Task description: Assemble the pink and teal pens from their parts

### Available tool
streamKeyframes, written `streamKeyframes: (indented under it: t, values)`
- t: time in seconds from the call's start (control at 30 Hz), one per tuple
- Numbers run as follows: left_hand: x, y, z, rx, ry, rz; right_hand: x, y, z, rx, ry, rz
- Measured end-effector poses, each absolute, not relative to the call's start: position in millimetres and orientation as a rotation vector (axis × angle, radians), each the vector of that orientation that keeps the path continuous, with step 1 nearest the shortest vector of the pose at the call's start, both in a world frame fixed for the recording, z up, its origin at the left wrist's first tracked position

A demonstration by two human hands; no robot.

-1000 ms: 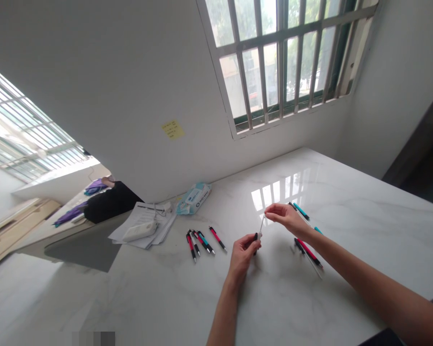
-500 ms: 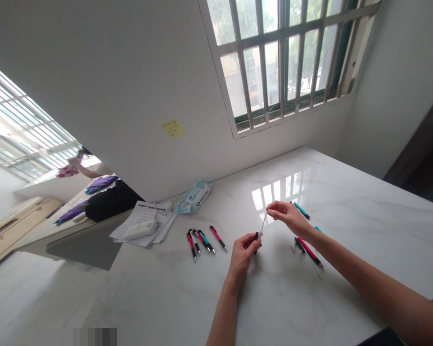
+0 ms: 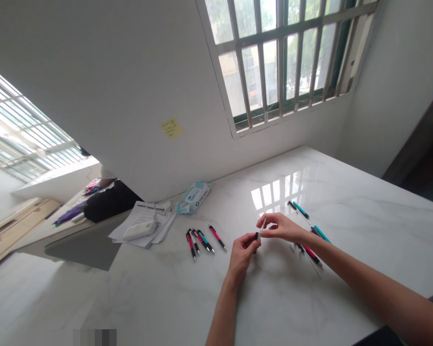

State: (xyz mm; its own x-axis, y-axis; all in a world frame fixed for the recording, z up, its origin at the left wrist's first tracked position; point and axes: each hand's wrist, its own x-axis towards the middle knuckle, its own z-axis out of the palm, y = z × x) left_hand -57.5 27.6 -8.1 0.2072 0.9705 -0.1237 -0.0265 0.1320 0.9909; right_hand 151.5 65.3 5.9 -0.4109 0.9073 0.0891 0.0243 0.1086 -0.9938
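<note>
My left hand [image 3: 242,251] is closed around a pen barrel [image 3: 257,236] with a black part, held just above the table. A thin white pen refill [image 3: 263,222] sticks up out of the barrel's upper end. The fingers of my right hand [image 3: 279,227] close about the refill right at that end, close to my left fingertips; their exact contact is partly hidden. Below my right forearm lie pen parts: a red barrel [image 3: 313,255], black pieces and a thin white refill. Farther back are turquoise barrels [image 3: 300,209] [image 3: 322,234] with black parts beside them.
Several assembled pens [image 3: 200,241] lie left of my hands, with one red pen [image 3: 217,237] apart. Behind them are a wet-wipes pack [image 3: 194,197], papers [image 3: 162,235] and a white device [image 3: 140,229]. A wall and barred window [image 3: 285,62] stand behind the table [image 3: 159,293].
My right hand has moved down and left along the refill, from its upper tip to the barrel's end. My left hand stays in place. At far left, the other person's raised arm has lowered.
</note>
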Motion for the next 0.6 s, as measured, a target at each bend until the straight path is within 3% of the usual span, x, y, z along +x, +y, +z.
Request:
streamKeyframes:
  t: [0.2,0.6]
  values:
    - [-56,27,-6,1.241,1.047,0.971,137,60,-5,-0.917,-1.603,1.438]
    - [-59,31,-13,1.069,1.018,1.079,174,81,13,-0.719,-0.838,1.597]
